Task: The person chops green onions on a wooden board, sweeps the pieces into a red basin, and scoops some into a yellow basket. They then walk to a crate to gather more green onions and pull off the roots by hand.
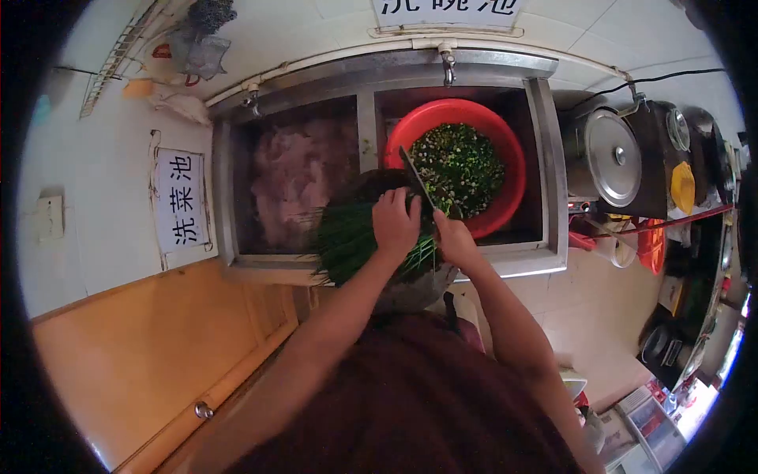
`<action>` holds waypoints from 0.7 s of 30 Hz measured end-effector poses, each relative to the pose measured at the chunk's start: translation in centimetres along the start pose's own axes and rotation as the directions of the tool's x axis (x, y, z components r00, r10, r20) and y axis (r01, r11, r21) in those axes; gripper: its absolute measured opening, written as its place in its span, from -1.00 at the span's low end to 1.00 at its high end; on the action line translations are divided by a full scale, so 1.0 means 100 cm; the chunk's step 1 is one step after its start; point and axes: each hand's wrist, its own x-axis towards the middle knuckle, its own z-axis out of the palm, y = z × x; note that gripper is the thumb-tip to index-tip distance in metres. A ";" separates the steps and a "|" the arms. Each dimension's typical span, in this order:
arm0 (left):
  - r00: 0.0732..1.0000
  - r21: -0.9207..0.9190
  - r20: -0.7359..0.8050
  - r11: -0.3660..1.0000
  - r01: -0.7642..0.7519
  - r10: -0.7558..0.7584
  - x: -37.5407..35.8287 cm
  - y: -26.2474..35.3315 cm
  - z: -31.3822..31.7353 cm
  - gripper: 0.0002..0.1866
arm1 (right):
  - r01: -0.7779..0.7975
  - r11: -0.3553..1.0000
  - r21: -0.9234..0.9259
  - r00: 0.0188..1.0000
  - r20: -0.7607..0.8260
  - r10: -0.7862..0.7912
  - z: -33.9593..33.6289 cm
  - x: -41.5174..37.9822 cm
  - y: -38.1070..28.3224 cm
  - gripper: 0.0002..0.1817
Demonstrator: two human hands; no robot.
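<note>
My left hand (397, 223) presses down on a thick bunch of scallions (347, 241), its fingers bent over the cut end. The long green leaves spread out to the left. A knife (416, 175) is gripped in my right hand (456, 239), its blade standing right at the fingertips of the left hand. Under the bunch lies a dark, round chopping board (410, 292), mostly hidden by the leaves and my arms. Just beyond the knife, a red basin (505, 142) holds a heap of chopped scallions (462, 170).
A steel double sink (367, 118) spans the area ahead, with pale pink pieces (296, 174) in its left bowl. Taps (448, 67) stick out from the wall. To the right stands a large lidded pot (612, 158). A wooden door (150, 355) is at lower left.
</note>
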 end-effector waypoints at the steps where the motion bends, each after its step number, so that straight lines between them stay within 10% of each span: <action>1: 0.998 -0.113 0.059 0.994 0.002 0.005 0.001 0.002 -0.008 -0.33 | 0.070 0.997 -0.031 0.997 -0.030 -0.071 -0.004 -0.007 0.005 -0.28; 5: 0.954 0.218 0.232 0.946 -0.240 0.189 -0.016 0.026 -0.047 0.24 | 0.135 0.990 0.034 0.988 -0.085 -0.132 -0.032 -0.042 0.008 -0.55; 7: 0.896 0.354 0.432 0.895 -0.270 0.099 -0.015 0.028 -0.045 0.52 | -0.225 0.942 0.249 0.974 0.075 0.212 -0.047 -0.052 -0.002 -0.67; 10: 0.891 0.258 0.449 0.944 -0.207 0.073 -0.006 0.019 -0.042 0.48 | -0.039 0.992 0.122 0.998 -0.046 0.044 -0.037 -0.066 0.020 -0.27; 21: 0.907 0.228 0.375 0.929 -0.292 0.193 -0.004 0.004 -0.034 0.11 | -0.127 0.988 0.087 0.991 -0.034 0.130 0.024 -0.075 0.024 -0.30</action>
